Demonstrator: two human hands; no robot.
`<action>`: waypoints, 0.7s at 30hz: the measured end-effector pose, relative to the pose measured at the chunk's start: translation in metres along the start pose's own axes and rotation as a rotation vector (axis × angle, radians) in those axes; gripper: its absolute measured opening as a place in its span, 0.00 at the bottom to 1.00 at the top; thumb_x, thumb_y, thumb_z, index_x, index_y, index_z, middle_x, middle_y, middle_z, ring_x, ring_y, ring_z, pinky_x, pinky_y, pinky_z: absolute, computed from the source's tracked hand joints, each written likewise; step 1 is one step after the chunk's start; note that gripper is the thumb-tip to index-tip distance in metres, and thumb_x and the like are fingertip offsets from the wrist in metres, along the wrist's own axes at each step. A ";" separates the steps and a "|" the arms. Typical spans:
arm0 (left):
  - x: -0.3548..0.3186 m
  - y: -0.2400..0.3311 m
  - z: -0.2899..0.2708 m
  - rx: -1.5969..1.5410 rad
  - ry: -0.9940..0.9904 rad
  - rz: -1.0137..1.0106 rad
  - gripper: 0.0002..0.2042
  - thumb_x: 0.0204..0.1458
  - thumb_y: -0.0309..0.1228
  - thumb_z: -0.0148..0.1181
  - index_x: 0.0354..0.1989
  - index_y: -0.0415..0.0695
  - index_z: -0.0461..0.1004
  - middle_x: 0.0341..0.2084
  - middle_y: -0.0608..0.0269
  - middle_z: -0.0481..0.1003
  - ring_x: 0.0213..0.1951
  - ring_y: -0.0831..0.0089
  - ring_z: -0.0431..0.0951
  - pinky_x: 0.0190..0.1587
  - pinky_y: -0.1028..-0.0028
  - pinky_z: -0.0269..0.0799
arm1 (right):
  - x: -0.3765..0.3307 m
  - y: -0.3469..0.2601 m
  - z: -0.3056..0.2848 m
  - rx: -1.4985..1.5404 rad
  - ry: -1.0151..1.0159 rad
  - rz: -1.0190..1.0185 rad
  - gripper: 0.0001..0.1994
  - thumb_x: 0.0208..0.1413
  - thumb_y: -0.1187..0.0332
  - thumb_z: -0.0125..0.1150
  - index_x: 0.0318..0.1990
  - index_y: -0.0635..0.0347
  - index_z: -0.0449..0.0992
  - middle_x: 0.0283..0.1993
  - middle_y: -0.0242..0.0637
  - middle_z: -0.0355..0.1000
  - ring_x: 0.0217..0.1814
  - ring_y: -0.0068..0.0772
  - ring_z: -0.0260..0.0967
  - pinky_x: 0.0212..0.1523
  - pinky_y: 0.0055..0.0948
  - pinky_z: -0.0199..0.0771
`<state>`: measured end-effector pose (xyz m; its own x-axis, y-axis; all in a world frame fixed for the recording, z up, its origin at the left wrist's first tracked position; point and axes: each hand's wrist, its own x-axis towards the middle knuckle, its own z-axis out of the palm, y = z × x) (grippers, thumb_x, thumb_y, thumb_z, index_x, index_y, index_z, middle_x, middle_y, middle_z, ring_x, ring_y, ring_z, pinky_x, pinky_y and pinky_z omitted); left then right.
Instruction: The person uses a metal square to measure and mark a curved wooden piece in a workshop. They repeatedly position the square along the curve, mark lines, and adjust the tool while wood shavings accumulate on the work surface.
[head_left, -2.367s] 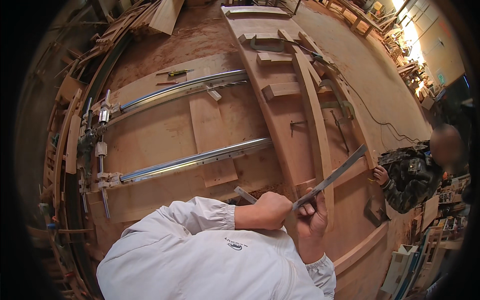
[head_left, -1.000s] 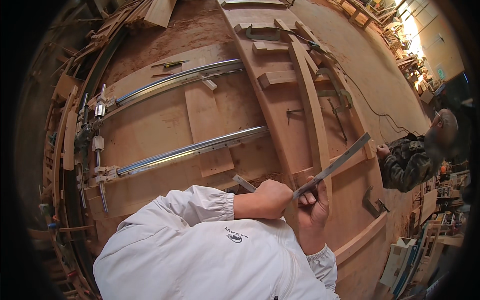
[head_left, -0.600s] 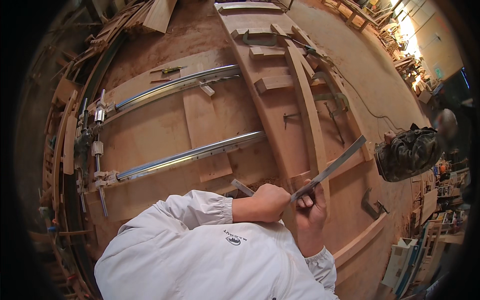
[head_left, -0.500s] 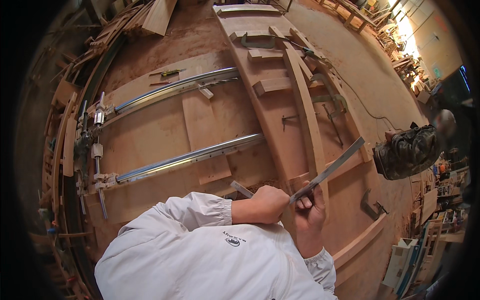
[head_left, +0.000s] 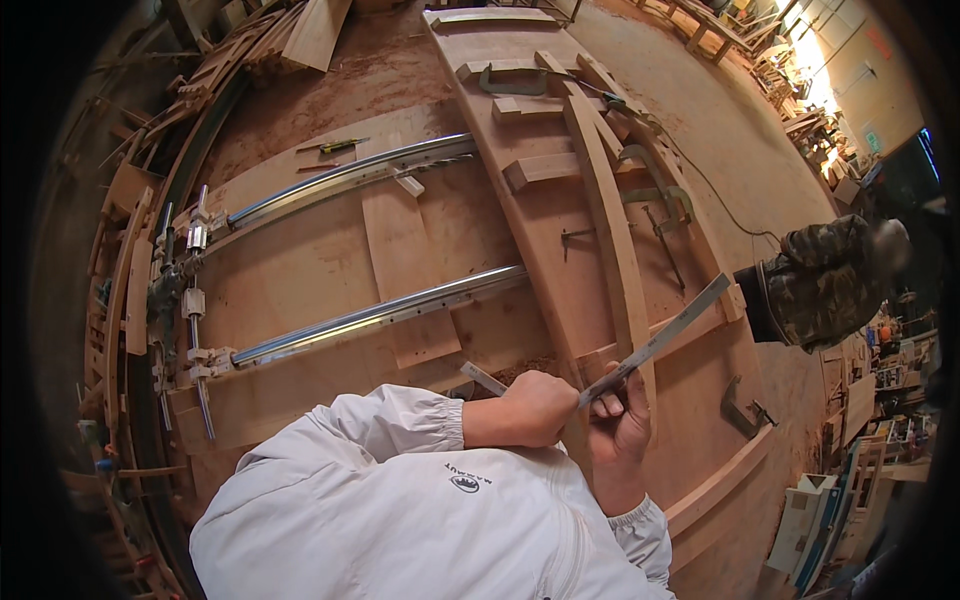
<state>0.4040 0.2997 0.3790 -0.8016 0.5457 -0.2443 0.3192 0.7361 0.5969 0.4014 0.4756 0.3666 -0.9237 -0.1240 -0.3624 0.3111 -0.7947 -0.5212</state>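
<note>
My left hand [head_left: 540, 408] is closed in a fist in front of my chest. Out of its far-left side pokes the end of a grey steel strip [head_left: 483, 377]. Close beside it, my right hand [head_left: 618, 428] is closed on a long graduated steel ruler [head_left: 672, 336], thumb and fingers around its lower part. The blade slants up to the right, above a wooden panel [head_left: 690, 385]. Where the two steel pieces meet is hidden by my hands, so I cannot tell whether they form one square.
To the left, two shiny linear rails [head_left: 380, 312] lie over wooden boards. A long wooden beam [head_left: 610, 215] runs along the panel, with C-clamps [head_left: 655, 190] near it. At the right edge is a person in a camouflage jacket [head_left: 825, 285]; a cable [head_left: 715, 195] trails nearby.
The person in camouflage has shifted; their jacket and dark trouser leg now show more upright beside the panel. My hands and the ruler have hardly moved.
</note>
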 end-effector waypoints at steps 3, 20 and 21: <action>0.002 0.000 0.002 -0.002 0.009 -0.002 0.08 0.40 0.29 0.68 0.27 0.38 0.84 0.29 0.47 0.83 0.36 0.50 0.86 0.38 0.56 0.81 | 0.000 -0.001 0.001 -0.019 -0.015 -0.008 0.10 0.70 0.61 0.63 0.47 0.56 0.82 0.48 0.38 0.83 0.24 0.15 0.66 0.26 0.18 0.68; 0.008 -0.002 0.009 0.026 0.013 0.072 0.08 0.43 0.31 0.63 0.27 0.39 0.79 0.25 0.47 0.81 0.31 0.47 0.83 0.34 0.52 0.79 | -0.009 -0.001 0.001 -0.039 -0.004 -0.086 0.08 0.70 0.62 0.63 0.47 0.53 0.82 0.48 0.39 0.83 0.25 0.15 0.65 0.28 0.21 0.67; 0.008 -0.001 0.008 0.029 0.005 0.074 0.08 0.43 0.31 0.63 0.27 0.39 0.79 0.25 0.47 0.81 0.31 0.47 0.83 0.34 0.53 0.79 | -0.010 -0.001 -0.001 -0.042 0.004 -0.088 0.08 0.70 0.62 0.63 0.47 0.53 0.82 0.48 0.39 0.83 0.25 0.15 0.65 0.28 0.21 0.67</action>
<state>0.4013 0.3064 0.3708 -0.7777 0.5973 -0.1960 0.3925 0.7049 0.5907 0.4108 0.4783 0.3699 -0.9470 -0.0520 -0.3169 0.2378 -0.7766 -0.5834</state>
